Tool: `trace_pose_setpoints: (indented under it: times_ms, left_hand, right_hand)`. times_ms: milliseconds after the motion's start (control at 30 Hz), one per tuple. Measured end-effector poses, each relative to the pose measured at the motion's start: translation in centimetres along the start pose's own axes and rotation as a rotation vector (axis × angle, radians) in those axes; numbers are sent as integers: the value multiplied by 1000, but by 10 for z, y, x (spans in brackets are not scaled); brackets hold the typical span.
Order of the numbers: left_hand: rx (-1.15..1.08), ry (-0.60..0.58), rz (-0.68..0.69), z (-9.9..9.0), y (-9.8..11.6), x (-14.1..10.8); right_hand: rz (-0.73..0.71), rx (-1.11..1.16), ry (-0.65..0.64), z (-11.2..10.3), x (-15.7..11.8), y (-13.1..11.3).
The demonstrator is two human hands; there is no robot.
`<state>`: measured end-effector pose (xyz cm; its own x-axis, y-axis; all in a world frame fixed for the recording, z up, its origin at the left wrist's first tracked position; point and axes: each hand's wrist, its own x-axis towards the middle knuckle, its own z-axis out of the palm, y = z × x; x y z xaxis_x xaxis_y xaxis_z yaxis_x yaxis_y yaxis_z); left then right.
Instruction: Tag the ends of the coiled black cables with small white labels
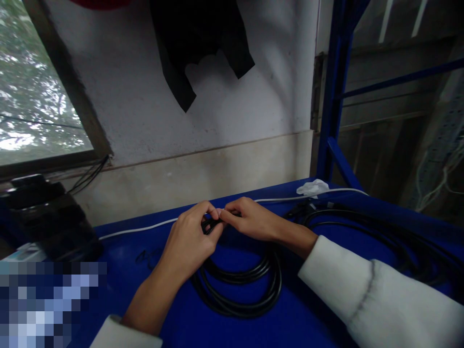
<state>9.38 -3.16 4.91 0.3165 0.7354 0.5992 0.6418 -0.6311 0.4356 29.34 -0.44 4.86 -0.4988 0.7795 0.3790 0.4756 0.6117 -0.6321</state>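
Observation:
A coil of black cable point(239, 309) lies on the blue tabletop point(311, 309), its loops spreading below my hands. My left hand point(194, 237) is closed around the far side of the coil, thumb and fingers wrapped over the strands. Close against it, my right hand point(250, 217) grips the same part of the coil, with its thumb meeting the left hand's fingertips. The fingers hide most of the strands there. Whether a tie is between the fingertips I cannot make out.
More black cable point(362, 222) lies in loops to the right. A white cord point(141, 228) runs along the table's back, near a crumpled clear plastic bag point(312, 187). Dark stacked objects point(50, 217) stand at left. Behind are the wall and a blue metal post point(329, 96).

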Motion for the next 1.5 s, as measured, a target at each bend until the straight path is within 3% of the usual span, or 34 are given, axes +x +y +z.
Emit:
trace_pose_setpoints:
  times_ms: [967,1500]
  left_hand:
    - [2,27,173,4,-2,1]
    - [82,-23,204,4,-1,1]
  right_hand:
    - [31,-34,-18,0,3,1]
    - [68,-31,-5,0,1,-4]
